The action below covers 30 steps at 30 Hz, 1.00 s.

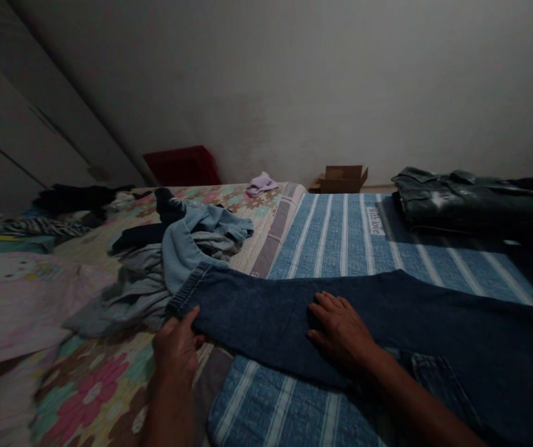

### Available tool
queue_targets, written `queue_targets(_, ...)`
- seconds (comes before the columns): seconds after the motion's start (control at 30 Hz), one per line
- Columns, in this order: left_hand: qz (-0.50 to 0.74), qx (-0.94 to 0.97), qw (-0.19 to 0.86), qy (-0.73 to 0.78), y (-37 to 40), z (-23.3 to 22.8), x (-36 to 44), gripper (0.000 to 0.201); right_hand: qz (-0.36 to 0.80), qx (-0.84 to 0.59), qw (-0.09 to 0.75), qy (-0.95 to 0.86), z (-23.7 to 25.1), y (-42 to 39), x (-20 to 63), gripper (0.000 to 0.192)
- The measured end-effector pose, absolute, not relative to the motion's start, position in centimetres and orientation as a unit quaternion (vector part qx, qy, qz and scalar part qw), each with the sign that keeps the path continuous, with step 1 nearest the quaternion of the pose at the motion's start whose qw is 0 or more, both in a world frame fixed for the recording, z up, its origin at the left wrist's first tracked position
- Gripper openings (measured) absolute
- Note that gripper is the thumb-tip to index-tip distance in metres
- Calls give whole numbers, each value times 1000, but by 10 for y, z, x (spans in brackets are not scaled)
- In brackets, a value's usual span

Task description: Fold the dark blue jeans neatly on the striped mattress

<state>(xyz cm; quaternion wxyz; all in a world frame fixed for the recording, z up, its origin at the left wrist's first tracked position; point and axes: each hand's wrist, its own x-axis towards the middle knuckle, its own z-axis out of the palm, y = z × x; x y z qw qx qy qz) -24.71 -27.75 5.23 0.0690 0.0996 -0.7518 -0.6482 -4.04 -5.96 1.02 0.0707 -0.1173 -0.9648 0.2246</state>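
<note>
**Inspector A:** State of the fingers?

**Inspector B:** The left hand (176, 344) pinches the edge of a gathered cuff (188, 290), thumb uppermost. The right hand (341, 326) rests palm down on the cloth, fingers slightly bent and close together.

**Inspector A:** Position and material of the item?

**Inspector B:** A dark blue denim garment (261, 304) runs from the left fingertips, under the right fingers, and on past them to the right. Its surface is matt and fairly smooth; the cuff is ribbed with puckers.

**Inspector A:** Surroundings?

**Inspector B:** Just beyond the left fingers lie a crumpled light blue garment (180, 248) and a heathered grey garment (138, 288). Left of them spreads a pink garment (28, 307) with a cartoon print. Beneath the right hand's stretch of denim is a blue, white-striped cloth (332, 230).

**Inspector A:** Any writing?

**Inspector B:** Beyond the right fingers, a white patch (375, 220) reads "With love", turned sideways.
</note>
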Motion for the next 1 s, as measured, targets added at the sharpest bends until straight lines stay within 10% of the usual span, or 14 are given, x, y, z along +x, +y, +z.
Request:
queue_targets(0.5, -354, -143, 241, -892, -228, 96, -200, 37, 249, -117, 103, -956, 15, -58, -41, 29)
queue_targets(0.73, -321, -520, 129, -781, -165, 82, -126, 9, 625, -250, 207, -710, 27, -35, -35, 34)
queue_targets(1.0, -275, -620, 146, -721, -145, 44, -91, 17, 708, -344, 230, -571, 49, -23, 1, 23)
